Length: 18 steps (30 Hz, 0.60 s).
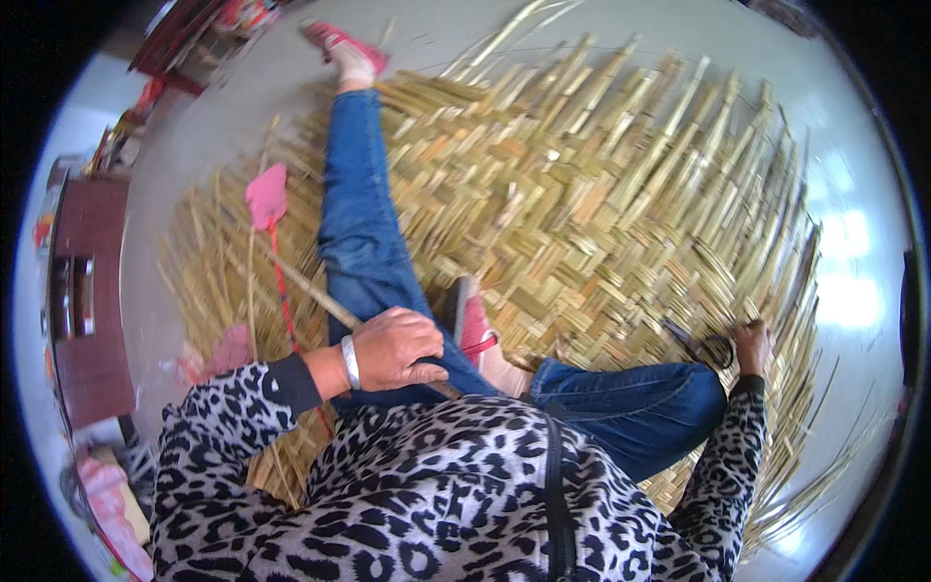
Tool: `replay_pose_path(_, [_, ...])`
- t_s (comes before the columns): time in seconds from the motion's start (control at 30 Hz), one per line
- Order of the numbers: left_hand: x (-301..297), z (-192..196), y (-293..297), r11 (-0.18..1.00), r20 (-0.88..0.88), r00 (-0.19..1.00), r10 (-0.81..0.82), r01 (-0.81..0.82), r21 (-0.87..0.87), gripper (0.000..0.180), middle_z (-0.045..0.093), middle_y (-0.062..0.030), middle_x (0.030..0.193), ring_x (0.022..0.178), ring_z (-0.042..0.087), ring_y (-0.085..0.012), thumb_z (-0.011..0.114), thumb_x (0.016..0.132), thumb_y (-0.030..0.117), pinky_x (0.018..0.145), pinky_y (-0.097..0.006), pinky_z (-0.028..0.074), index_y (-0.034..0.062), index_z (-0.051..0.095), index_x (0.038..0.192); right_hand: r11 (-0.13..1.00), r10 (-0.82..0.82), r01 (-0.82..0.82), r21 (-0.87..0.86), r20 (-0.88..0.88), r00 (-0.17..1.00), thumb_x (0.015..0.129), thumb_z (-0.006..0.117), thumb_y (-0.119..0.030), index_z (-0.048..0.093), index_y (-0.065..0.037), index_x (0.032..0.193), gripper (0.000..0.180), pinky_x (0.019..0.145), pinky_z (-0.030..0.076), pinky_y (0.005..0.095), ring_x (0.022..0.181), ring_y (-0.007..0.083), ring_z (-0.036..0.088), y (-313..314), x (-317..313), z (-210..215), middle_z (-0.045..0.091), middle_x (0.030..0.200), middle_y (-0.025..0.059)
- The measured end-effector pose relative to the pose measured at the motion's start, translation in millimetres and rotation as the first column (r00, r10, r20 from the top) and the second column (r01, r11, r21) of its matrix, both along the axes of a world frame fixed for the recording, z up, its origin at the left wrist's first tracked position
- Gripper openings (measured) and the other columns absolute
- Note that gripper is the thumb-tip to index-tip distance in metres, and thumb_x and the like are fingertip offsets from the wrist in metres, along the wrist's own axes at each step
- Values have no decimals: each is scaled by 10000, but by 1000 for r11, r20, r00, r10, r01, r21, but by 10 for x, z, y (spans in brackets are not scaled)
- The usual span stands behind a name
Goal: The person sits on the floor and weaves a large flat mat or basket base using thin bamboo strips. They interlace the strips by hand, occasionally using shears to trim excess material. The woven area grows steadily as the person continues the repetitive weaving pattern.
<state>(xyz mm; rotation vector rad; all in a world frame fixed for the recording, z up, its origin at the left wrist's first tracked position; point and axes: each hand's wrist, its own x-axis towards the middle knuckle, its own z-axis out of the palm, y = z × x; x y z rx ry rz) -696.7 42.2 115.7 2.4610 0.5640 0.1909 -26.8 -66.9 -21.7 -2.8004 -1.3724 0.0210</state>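
A large mat (543,213) of woven flat pale strips, perhaps bamboo or reed, lies under my legs. Its loose strip ends fan out around the edges. My left hand (393,349), with a silver bracelet on the wrist, is closed over a thin stick (325,299) that slants across my left thigh. My right hand (752,344) is down at the right side of the mat, beyond my bent knee. Its fingers are bent in among the strips, and what they hold is too small to tell. Scissors with dark handles (716,351) lie on the weave right beside it.
A pink fly swatter (267,197) with a red handle lies left of my outstretched leg (357,194). My other leg (630,403) is folded on the mat. Grey shiny floor (844,184) surrounds it. A dark red cabinet (92,301) stands at the far left.
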Motion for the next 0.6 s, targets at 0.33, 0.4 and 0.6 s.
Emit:
replay_pose_path(0.33, [-724, -8, -57, 921, -96, 994, 45, -4, 389, 189, 641, -50, 1057, 974, 614, -215, 618, 854, 136, 777, -354, 461, 81, 627, 1035, 958, 287, -246, 149, -503, 815, 883, 679, -251, 597, -16, 1202, 405, 960, 460, 388, 1120, 303, 607, 252, -1473, 322, 651, 1181, 181])
replay_pose_path(0.4, [-630, -27, 143, 914, -161, 968, 190, -114, 390, 190, 662, -47, 965, 885, 644, -212, 591, 865, 121, 735, -341, 473, 81, 622, 1048, 943, 324, -290, 164, -660, 678, 905, 659, -177, 586, 0, 1216, 365, 940, 479, 363, 1110, 254, 608, 344, -2050, 578, 654, 1174, 166])
replay_pose_path(0.6, [483, 74, 496, 922, 130, 989, 66, -111, 370, 196, 655, -76, 787, 735, 671, -265, 559, 861, 161, 607, -378, 531, 107, 614, 1041, 948, 280, -92, 303, -938, -205, 962, 603, -203, 385, -2, 1433, 557, 975, 469, 368, 1181, 258, 571, 457, -3534, 1297, 545, 1347, 152])
